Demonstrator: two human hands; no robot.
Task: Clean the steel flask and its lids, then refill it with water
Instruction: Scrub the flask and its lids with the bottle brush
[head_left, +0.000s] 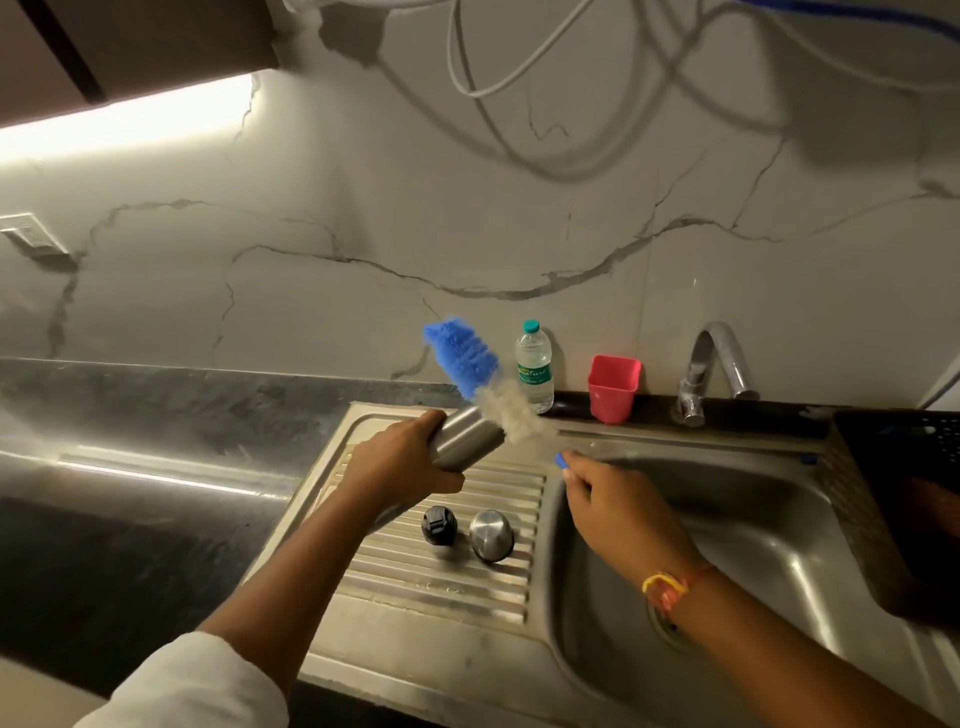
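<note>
Marble-veined wall behind a dark counter (156, 415). A steel sink (769, 525) with a ribbed drainboard (441, 582) is set into the counter's right half.

Left hand (400, 462): fingers and thumb wrapped round the flask (467, 436). It is held in the air over the drainboard's back edge. The flask lies tilted, open mouth pointing up and right, with no lid on it.

Right hand (618, 509): over the basin's back-left corner. Its fingers are curled and pinch the blue end of the brush handle.

Brush (462, 358): it slants up and left from that hand, with the bristles outside the flask. The beige section sits just beside the flask mouth and the blue tip is above, against the wall. The bristles are motion-blurred, so I cannot tell whether they touch the rim.

Lids: a black lid (439, 526) and a steel cap (491, 535) stand side by side, apart, on the middle of the drainboard. The cap is nearer the basin.

Along the counter's back edge, left to right, I log a water bottle (534, 366), a red cup (613, 387) and a tap (717, 364). The tap spout points right and I see no water running. A dark basket (893, 467) sits at the sink's right edge.

I also note a thread band (670, 587) on the right wrist and a white sleeve (197, 686) on the left arm.
</note>
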